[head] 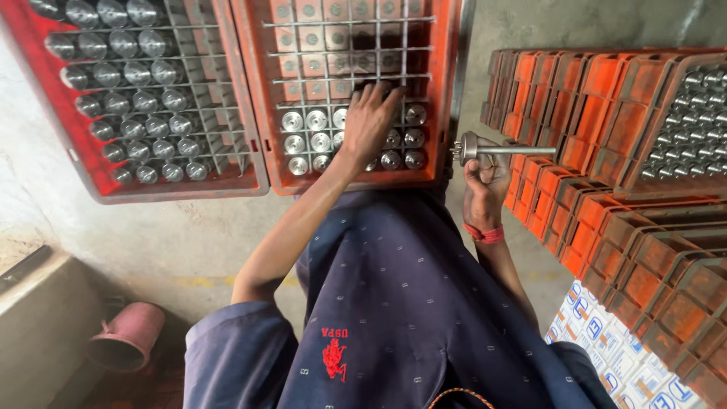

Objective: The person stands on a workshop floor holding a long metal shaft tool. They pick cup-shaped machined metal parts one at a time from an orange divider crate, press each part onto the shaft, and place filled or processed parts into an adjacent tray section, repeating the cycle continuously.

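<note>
Left hand (369, 121) spread flat over parts (401, 138) in a crate (447, 91); right hand (485, 178), fingers closed around a shaft (500, 150), could drop it.

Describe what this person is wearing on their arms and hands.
Both forearms are bare, with no gloves. The left hand has nothing on its wrist. The right hand has a red thread band tied around the wrist. Dark blue short sleeves with a small pale repeated pattern end above the elbows.
</note>
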